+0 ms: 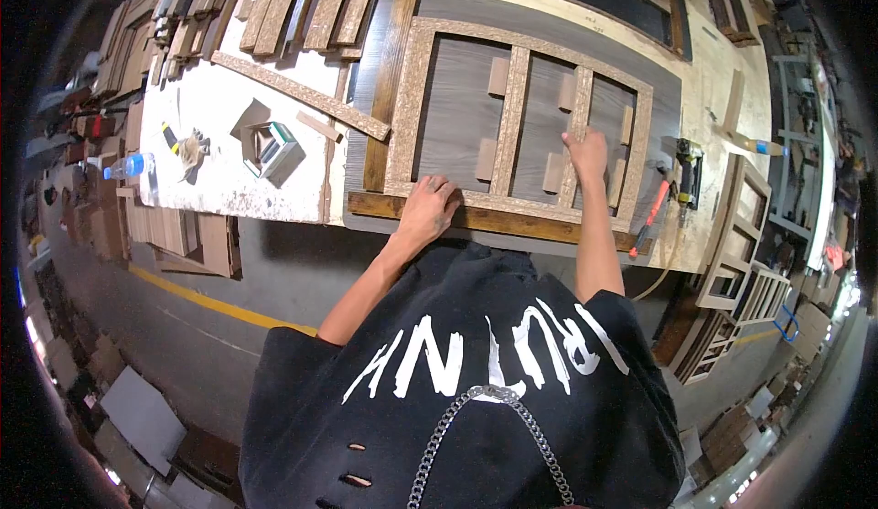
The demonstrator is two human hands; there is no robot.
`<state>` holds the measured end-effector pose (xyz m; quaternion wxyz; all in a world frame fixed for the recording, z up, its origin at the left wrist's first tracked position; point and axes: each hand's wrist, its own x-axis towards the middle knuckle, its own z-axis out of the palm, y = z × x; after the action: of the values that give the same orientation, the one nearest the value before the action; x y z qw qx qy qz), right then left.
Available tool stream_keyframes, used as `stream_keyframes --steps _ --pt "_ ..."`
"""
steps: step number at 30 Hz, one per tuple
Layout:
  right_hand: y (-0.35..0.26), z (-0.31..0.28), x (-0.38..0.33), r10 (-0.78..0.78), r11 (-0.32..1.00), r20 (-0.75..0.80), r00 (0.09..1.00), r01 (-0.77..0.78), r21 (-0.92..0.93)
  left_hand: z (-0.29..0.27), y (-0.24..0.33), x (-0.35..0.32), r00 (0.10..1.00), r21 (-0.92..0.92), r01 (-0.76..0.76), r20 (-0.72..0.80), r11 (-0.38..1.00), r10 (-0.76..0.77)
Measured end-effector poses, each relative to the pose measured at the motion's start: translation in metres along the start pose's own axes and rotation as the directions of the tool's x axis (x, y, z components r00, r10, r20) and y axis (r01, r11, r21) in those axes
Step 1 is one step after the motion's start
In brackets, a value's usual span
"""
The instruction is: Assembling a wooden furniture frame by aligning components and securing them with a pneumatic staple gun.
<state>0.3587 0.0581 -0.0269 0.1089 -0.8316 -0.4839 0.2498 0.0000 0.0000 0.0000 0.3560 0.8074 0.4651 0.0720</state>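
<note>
A light wood-grain frame (413, 111) with two inner bars lies flat on a dark grey wood-grain board. My left hand (430, 205) rests at its near left corner, fingers curled over the near rail. My right hand (587, 154) has its fingers closed about the right inner bar (581, 97), near the middle of its length. Several small wooden blocks (498, 76) sit against the bars and the right side. Brown stained strips border the frame: one along the left (377, 157), one along the near edge (521, 226).
A black nail gun (688, 175) and a red-handled tool (651, 214) lie at right. Left are an open small box (274, 154), a loose wood strip (293, 90), a yellow-and-black tool (171, 139) and a plastic bottle (126, 167). Stacked wood strips (279, 6) stand behind.
</note>
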Motion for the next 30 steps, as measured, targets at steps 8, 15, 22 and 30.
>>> stream_keyframes --steps 8,15,22,30 --pt "-0.002 -0.002 0.004 -0.029 0.98 -0.081 0.996 0.012 -0.201 -0.002 -0.002 0.0 0.994 0.031 -0.048 -0.095 0.998 0.051" --pt "0.053 -0.036 0.02 0.111 0.943 -0.454 0.884 -0.239 -0.233 -0.012 -0.009 -0.012 0.989 0.014 0.052 -0.14 0.999 -0.05" --pt "0.107 -0.063 0.041 0.252 0.968 -0.282 0.926 -0.247 0.056 -0.031 -0.012 -0.036 0.917 -0.134 0.067 -0.381 0.989 -0.114" --pt "0.135 -0.077 0.055 0.226 0.974 -0.143 0.964 -0.22 0.057 -0.044 -0.026 0.001 0.843 -0.04 0.136 -0.52 0.99 -0.137"
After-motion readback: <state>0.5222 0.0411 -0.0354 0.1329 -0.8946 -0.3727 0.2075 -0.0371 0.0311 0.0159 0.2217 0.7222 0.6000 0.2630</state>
